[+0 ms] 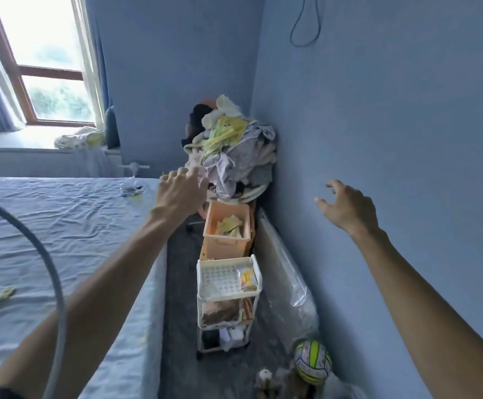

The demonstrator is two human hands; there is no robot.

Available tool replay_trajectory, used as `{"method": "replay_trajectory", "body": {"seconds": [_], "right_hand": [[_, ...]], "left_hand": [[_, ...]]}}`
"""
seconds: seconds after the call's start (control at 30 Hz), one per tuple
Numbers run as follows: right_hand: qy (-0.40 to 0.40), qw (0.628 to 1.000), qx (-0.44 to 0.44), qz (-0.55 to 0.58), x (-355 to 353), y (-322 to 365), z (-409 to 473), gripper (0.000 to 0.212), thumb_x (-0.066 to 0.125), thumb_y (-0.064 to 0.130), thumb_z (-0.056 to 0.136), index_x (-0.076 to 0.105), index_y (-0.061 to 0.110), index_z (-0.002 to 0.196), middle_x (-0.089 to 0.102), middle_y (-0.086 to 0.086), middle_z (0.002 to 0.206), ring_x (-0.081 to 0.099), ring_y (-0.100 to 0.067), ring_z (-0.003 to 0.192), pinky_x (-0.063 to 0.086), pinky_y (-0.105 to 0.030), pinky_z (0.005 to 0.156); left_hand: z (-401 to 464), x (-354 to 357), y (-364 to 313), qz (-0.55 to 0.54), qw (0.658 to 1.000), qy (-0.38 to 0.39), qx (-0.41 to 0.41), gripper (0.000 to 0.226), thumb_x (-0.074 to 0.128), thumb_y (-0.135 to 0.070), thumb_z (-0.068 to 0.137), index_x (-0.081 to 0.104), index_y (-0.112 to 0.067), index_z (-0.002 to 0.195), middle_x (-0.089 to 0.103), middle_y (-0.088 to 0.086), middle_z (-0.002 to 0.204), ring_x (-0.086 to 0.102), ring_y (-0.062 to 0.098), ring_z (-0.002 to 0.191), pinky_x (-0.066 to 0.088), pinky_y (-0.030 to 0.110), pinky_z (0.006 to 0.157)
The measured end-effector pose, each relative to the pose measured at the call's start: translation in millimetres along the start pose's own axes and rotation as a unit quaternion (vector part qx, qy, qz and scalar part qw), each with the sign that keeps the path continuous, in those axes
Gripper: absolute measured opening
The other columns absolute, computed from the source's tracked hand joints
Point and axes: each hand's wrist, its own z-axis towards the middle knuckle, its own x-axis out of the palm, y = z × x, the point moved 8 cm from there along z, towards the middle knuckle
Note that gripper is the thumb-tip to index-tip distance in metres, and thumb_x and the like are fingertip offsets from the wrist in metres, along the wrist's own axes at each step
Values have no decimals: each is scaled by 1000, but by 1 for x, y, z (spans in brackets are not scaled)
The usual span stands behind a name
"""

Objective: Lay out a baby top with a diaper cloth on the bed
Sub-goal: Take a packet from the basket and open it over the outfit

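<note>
Nearby, the bed (61, 226) lies bare at left. Further on, the right hand (349, 207) hovers, fingers spread, holding nothing; the left hand (181, 191), fingers loosely extended, reaches the clothes pile (234, 151). Baby top and cloth probably sit there: soft, light; pinch an edge.

A home bedroom: bed (61, 240), window (47, 67), heaped clothes (231, 151).

Bare forearms, no sleeves visible.
</note>
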Motion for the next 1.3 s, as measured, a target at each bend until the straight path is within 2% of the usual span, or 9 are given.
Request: {"method": "replay_trajectory", "body": {"seconds": [0.17,0.3,0.47,0.57,0.73,0.83,0.93,1.07,1.3], "right_hand": [[78,995,-2,55,99,7,83,47,60,37,87,50,22,130,60,-4,129,56,-28,116,40,-39,96],[153,984,16,93,184,-2,130,47,66,36,83,53,27,128,61,-1,125,60,-24,105,46,-38,91],[257,957,41,130,298,-30,165,44,73,29,79,59,26,120,67,-2,110,60,-18,81,48,-29,78],[332,930,55,146,378,-53,172,43,74,27,78,59,26,119,68,-3,108,59,-18,85,48,-30,79],[444,879,51,167,518,-79,148,46,72,29,79,54,32,121,66,5,104,62,-17,88,53,-43,87],[463,858,84,204,586,-81,124,51,72,27,79,51,33,125,64,1,110,60,-13,77,53,-34,81],[466,844,140,226,640,-78,96,60,65,28,84,38,34,137,56,2,124,63,-16,92,48,-27,76],[425,858,212,195,684,-80,79,65,58,26,90,23,24,145,38,-10,144,43,-26,125,44,-37,93],[388,853,304,171,715,-89,84,71,54,35,91,12,32,148,36,-12,144,46,-32,125,44,-40,91]], "left_hand": [[57,87,28,-14,1000,-14,8,39,37,-35,95,53,-16,126,62,13,124,60,33,109,42,41,92],[98,171,45,-45,999,22,18,37,43,-35,94,55,-16,124,64,11,120,61,33,105,45,42,88],[115,295,42,-96,985,144,19,37,48,-42,92,53,-32,127,63,2,123,62,24,105,49,36,80],[99,381,39,-133,963,234,-35,37,52,-47,90,53,-36,125,63,-3,119,62,18,101,49,32,75],[43,533,31,-231,893,362,-137,47,61,-47,85,53,-30,128,64,-2,119,59,11,82,47,25,72],[13,607,30,-260,853,421,-167,50,63,-44,85,51,-28,131,62,1,124,58,12,83,49,29,78],[-9,663,30,-277,821,471,-168,51,63,-38,87,47,-28,135,59,4,130,60,15,88,47,28,80],[-22,703,29,-320,800,473,-184,50,65,-32,86,48,-25,133,59,5,130,56,11,87,45,27,80],[-19,735,24,-365,752,519,-178,61,64,-29,87,37,-22,141,55,7,132,62,18,89,48,30,82]]}}
